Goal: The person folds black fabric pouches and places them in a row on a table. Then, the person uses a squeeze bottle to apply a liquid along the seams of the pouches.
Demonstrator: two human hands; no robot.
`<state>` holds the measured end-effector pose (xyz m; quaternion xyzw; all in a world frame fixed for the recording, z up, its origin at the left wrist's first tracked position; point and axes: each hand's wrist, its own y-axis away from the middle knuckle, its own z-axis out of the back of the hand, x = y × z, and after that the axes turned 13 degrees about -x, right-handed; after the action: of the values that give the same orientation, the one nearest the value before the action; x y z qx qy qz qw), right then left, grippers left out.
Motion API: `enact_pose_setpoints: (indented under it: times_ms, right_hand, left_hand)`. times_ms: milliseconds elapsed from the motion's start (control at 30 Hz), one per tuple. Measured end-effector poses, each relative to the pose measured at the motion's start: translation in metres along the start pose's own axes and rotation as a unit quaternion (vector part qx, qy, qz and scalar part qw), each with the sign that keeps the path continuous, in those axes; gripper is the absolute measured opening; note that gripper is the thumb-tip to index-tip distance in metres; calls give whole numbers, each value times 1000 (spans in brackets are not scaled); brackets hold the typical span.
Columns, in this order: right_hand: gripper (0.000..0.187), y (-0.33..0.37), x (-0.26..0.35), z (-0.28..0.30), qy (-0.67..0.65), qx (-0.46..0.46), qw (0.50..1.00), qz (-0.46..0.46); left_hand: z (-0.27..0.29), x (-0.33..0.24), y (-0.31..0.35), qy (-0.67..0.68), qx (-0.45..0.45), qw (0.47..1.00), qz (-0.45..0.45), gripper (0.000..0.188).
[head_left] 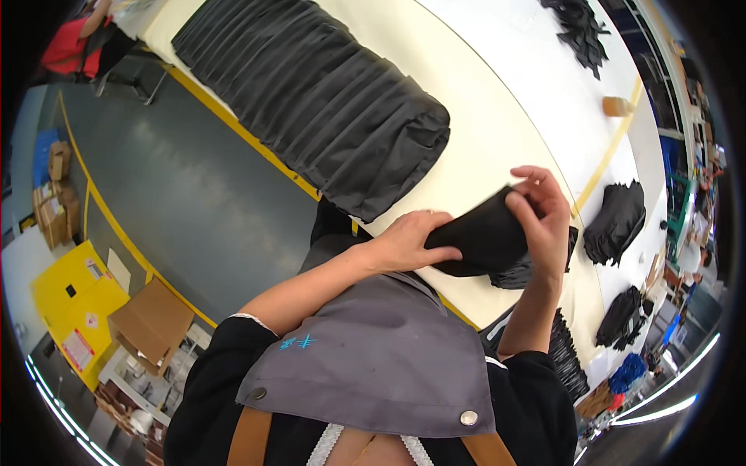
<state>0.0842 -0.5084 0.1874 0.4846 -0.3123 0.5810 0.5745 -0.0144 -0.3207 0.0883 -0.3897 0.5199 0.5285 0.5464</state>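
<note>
A dark piece of black fabric [488, 239] is stretched between my two hands, over the near edge of the cream table [497, 128]. My left hand [410, 242] grips its left end, thumb on top and fingers underneath. At the upper right corner, my right hand [540, 211] pinches the cloth between thumb and fingers. Partly hidden beneath the piece and my right wrist lies more folded black fabric [511, 276]. To the far left, a long row of overlapping black fabric pieces [311, 101] covers much of the table.
Black fabric bundles [615, 223] lie on the white surface at right, with an orange-brown roll [618, 106] farther back. Pleated black cloth [567, 353] sits beside my right elbow. A yellow cabinet [74, 307] and cardboard box [151, 322] stand at left. A person [74, 46] is at far left.
</note>
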Motion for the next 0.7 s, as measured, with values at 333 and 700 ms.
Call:
enact_pose_setpoints:
  times_ms: [333, 700]
  right_hand:
    - [18, -87, -114, -110, 113, -174, 961, 182]
    - [31, -98, -172, -92, 244, -248, 890, 295]
  left_hand:
    - [38, 48, 72, -54, -366, 900, 231, 33]
    - [44, 90, 69, -1, -428, 874, 229, 40]
